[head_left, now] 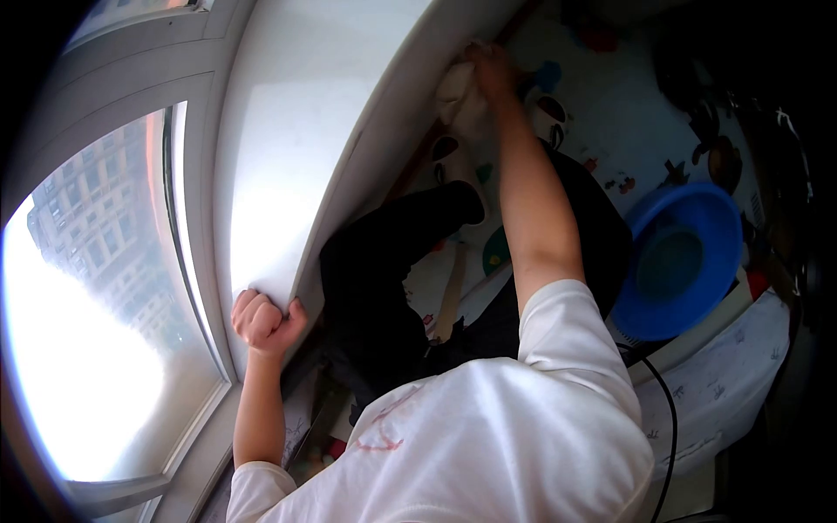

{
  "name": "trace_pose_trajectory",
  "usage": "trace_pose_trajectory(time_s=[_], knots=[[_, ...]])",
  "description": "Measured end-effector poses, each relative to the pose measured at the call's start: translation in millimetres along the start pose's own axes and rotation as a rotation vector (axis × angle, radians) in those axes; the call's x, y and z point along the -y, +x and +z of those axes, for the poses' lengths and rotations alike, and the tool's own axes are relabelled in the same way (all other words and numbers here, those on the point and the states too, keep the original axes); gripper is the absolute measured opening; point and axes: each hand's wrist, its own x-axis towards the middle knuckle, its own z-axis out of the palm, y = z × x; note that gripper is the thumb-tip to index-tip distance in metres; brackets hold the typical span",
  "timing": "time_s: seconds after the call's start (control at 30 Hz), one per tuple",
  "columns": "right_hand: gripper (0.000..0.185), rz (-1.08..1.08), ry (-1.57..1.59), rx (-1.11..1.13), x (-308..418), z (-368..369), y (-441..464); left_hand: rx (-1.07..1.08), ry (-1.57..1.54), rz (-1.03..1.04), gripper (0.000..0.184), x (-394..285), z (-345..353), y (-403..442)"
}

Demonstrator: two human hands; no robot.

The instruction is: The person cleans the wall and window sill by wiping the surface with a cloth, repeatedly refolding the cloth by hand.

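My left hand (266, 322) rests on the white windowsill (296, 166) near its inner edge, its fingers curled into a fist with the thumb out to the side. Nothing shows in it. My right arm reaches down towards the floor, and my right hand (493, 70) presses a whitish cloth (460, 94) low against the wall under the sill. The cloth looks bunched, and the dim light hides part of the fingers.
A blue basin (684, 261) holding water stands on the patterned floor (602, 131) to my right. My slippered feet, one slipper (458, 161) plainly visible, are below me. A black cable (671, 410) runs beside a covered bed edge (715, 392). The window (105, 296) is at left.
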Motion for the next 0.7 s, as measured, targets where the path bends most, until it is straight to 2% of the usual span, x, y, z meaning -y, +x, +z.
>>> trace_pose_trajectory(time_s=[0.23,0.33,0.53,0.7], knots=[[0.045,-0.134,-0.056,-0.014,-16.3,-3.9,12.4,0.016,-0.015,-0.014,0.043,-1.5,-0.9,4.2],[0.045,-0.137,-0.083,0.048,-28.5,-8.0,26.0,0.013,-0.014,-0.011,0.044,-0.6,-0.9,4.0],[0.046,-0.171,-0.045,0.065,-12.1,-8.4,13.8,0.004,-0.029,-0.006,0.044,0.4,-0.3,3.9],[0.047,-0.207,-0.186,0.036,-31.8,-11.8,28.8,0.013,-0.016,-0.010,0.044,0.8,-0.2,2.0]])
